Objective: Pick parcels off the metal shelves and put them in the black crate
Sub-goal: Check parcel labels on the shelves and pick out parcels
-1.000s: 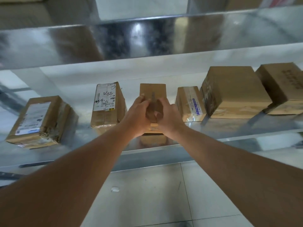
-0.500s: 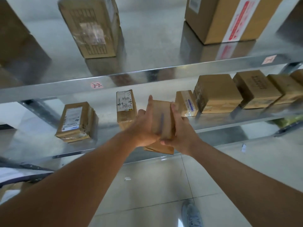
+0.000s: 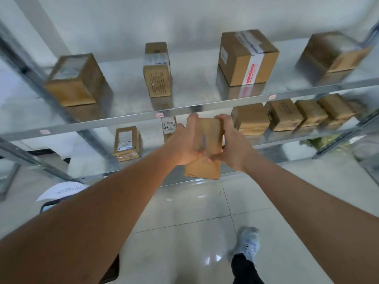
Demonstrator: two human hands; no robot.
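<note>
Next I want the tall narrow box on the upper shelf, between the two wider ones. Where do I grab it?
Probably grip the tall narrow box by its two long side faces, low down, coming straight in from the shelf's open front. It stands upright on a small base, apart from its neighbours, so both sides look free.

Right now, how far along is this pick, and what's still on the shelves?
In hand: the left hand and right hand grip one brown parcel, clear of the lower shelf. Left: carrying it to the crate, a dark edge at bottom left that may be it. Parcels remain on the upper shelf and lower shelf. What's already crated cannot be seen.
</note>
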